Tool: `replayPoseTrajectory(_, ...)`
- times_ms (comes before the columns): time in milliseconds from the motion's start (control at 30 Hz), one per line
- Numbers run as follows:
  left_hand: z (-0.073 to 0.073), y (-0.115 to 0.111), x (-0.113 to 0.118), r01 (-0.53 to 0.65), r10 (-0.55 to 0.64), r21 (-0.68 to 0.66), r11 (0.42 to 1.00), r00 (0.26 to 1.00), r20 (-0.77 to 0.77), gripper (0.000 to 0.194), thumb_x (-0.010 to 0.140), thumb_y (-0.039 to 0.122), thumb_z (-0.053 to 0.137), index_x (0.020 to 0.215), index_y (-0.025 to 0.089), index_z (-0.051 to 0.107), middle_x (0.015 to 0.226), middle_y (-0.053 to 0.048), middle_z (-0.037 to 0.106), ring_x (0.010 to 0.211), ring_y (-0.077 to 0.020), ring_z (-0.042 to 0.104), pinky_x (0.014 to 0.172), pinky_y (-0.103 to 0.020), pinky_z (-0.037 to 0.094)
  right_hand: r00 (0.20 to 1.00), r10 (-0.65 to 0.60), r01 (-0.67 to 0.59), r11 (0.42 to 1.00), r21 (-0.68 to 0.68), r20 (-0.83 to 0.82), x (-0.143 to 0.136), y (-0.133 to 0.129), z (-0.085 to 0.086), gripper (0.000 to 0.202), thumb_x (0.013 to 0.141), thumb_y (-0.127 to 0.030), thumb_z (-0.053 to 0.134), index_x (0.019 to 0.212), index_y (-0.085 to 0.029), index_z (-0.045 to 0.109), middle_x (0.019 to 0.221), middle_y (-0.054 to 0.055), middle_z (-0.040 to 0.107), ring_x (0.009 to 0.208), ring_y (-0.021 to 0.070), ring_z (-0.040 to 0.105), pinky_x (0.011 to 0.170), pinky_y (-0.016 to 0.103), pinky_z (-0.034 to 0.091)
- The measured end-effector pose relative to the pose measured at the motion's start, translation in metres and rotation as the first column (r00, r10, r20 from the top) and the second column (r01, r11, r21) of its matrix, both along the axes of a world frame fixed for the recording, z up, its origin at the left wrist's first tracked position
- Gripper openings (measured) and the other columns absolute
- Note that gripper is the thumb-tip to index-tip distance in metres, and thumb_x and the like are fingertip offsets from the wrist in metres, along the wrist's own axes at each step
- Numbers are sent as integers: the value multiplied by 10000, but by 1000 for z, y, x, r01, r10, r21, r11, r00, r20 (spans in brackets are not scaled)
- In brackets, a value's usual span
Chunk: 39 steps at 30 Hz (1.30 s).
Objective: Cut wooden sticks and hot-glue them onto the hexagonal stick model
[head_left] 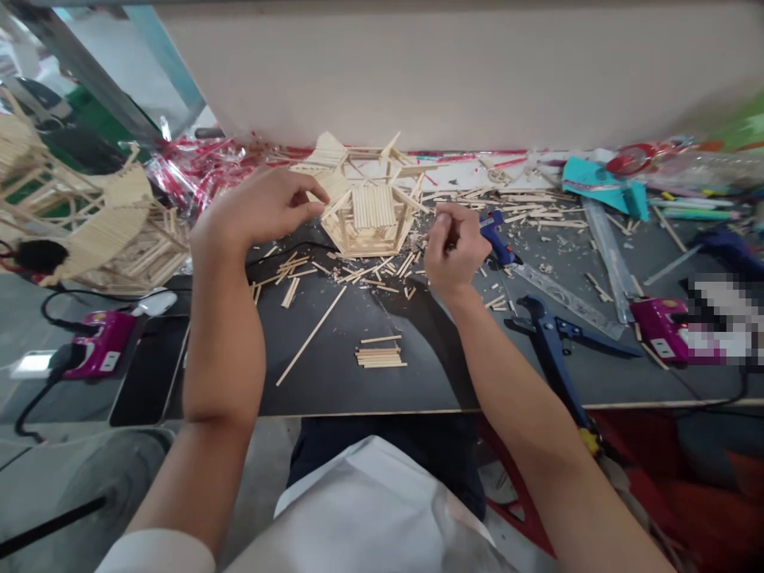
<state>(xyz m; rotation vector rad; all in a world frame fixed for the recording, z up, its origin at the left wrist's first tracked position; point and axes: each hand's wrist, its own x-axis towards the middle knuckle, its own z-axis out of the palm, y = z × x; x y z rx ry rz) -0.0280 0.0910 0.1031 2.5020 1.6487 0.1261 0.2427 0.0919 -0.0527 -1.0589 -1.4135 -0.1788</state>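
Head view, stick model point(368, 199), front slats point(376, 212) pointing nearward, left hand point(268, 205), right hand point(454, 248) alongside, each grip unclear

The single view looks forward and down from the person's head, the white shirt point(382, 509) close below at six o'clock. It takes in the bench point(334, 390) from nearby, with the left hand point(268, 203) at ten o'clock, the right hand point(457, 247) at two, and a pale panel point(454, 72) across twelve.
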Motion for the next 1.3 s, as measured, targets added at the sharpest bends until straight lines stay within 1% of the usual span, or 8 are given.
replayPoseTrajectory(133, -1, 0, 2, -11, 11, -14, 1000, 1000, -14, 451, 992, 421, 469, 1302, 205, 716, 1098, -65, 762, 997, -232, 670, 919, -370, 488, 1000, -5, 5, 999, 50, 10, 2, 0, 4, 323, 1122, -438, 369, 1107, -245, 628, 746, 4, 627, 540, 136, 569, 550, 307, 463)
replayPoseTrajectory(267, 0, 2, 2, 7, -7, -37, 999, 1000, -3, 480, 970, 455, 500, 1302, 187, 720, 1056, -89, 776, 957, -262, 702, 880, -372, 502, 996, -91, 90, 995, 41, 16, 7, 0, 9, 312, 1097, -462, 430, 1048, -224, 627, 932, 85, 622, 730, 188, 610, 639, 363, 517)
replayPoseTrajectory(467, -4, 0, 3, 10, -9, -56, 998, 1000, 20, 506, 912, 486, 559, 1302, 206, 716, 1016, -81, 796, 891, -247, 722, 796, -330, 505, 996, 90, -90, 996, -15, 15, 15, 4, 6, 198, 1067, -391, 540, 972, -228, 597, 864, 40, 577, 719, 180, 565, 635, 337, 484)
replayPoseTrajectory(633, -6, 1, 8, 11, -11, 64, 998, 1000, -11, 411, 899, 465, 551, 1158, 229, 766, 910, -74, 784, 854, -254, 705, 776, -340, 498, 997, 71, -73, 997, -28, -42, 14, 8, -1, 140, 1039, -335, 559, 946, -230, 567, 848, 16, 572, 700, 158, 555, 601, 296, 449)
replayPoseTrajectory(800, -1, -7, 13, -40, 39, 50, 998, 999, 13, 350, 935, 451, 557, 1106, 236, 774, 857, -64, 752, 894, -280, 696, 861, -389, 501, 995, 59, -63, 996, -56, -74, 11, 10, -2, 51, 953, -264, 558, 917, -229, 550, 798, -7, 550, 612, 134, 505, 565, 286, 431)
replayPoseTrajectory(900, -6, -9, 19, -36, 32, 117, 992, 999, 36, 309, 953, 420, 585, 1132, 232, 753, 1003, -84, 747, 1035, -299, 685, 948, -407, 499, 994, 84, -88, 994, -69, -67, 10, 11, -3, 30, 907, -252, 568, 895, -232, 550, 751, -26, 534, 573, 133, 484, 578, 302, 439)
replayPoseTrajectory(1033, -24, -9, 39, 137, -146, 245, 960, 989, 17, 423, 933, 359, 672, 1322, 196, 646, 1388, -130, 626, 1335, -330, 559, 1139, -431, 436, 993, 113, -117, 987, -109, -38, 7, 10, -5, 15, 874, -238, 568, 868, -236, 554, 735, -32, 543, 566, 133, 494, 603, 315, 454)
replayPoseTrajectory(1300, -46, -5, 66, 118, -113, 250, 961, 993, -36, 571, 894, 104, 643, 1451, 117, 517, 1469, -214, 570, 1420, -375, 481, 1176, -512, 415, 995, 88, -92, 989, -117, -41, 8, 9, -3, 21, 871, -246, 577, 852, -240, 569, 744, -28, 570, 556, 125, 507, 585, 301, 460)
